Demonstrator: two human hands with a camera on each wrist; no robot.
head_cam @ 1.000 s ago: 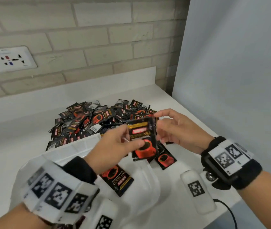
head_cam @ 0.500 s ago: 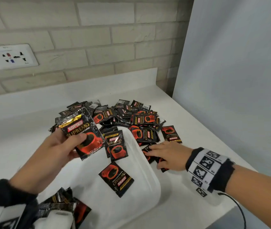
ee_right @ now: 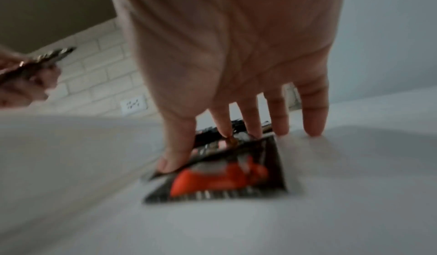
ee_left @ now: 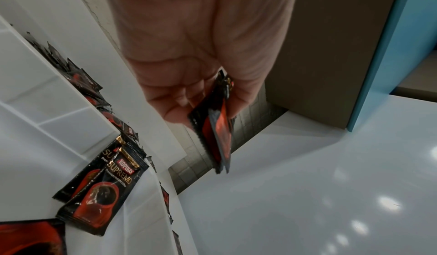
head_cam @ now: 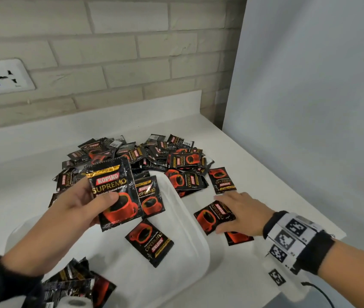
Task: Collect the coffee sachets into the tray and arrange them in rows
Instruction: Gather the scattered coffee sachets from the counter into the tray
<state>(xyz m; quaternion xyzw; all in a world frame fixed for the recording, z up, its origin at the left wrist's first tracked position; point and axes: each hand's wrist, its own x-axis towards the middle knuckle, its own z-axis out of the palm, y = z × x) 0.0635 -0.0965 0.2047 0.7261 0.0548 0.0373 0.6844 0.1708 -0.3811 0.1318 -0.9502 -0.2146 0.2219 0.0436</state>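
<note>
Head: L hand (head_cam: 72,207) pinches sachets (head_cam: 115,194) (2).

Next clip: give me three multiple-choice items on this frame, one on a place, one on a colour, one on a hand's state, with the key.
1. Where is the sachet under the right hand?
A. in the tray
B. on the counter beside the tray
C. on the pile

2. What colour is the cup printed on the sachets?
A. red
B. blue
C. green

3. What is the left hand doing?
A. resting flat
B. hanging idle
C. gripping sachets

Key: B, the sachet lies on the counter right of the tray; A, red cup; C, thumb clamps the held sachets.
</note>
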